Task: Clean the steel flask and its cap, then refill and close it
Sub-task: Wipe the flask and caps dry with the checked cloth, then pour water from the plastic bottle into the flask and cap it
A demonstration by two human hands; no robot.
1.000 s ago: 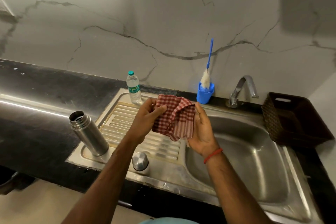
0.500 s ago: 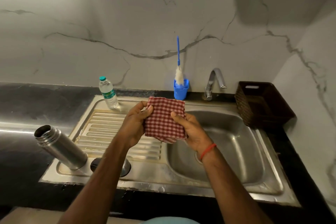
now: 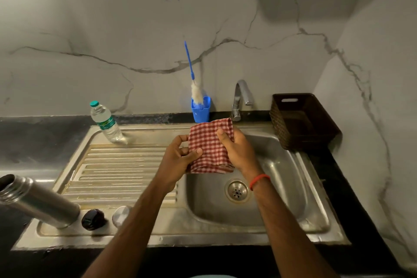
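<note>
Steel sink (image 3: 293,187): uncapped steel flask (image 3: 38,201) on its drainboard's front-left corner, red-checked cloth (image 3: 209,146) held above the basin's left edge, left hand (image 3: 178,158) pinching one side, right hand (image 3: 239,151) gripping the other, steel cap (image 3: 120,215) and dark stopper (image 3: 92,219) near the sink's front rim.

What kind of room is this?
Most likely a kitchen. There is a steel sink with a ribbed draining board, a tap over it, and a bottle brush standing in a blue cup.
</note>
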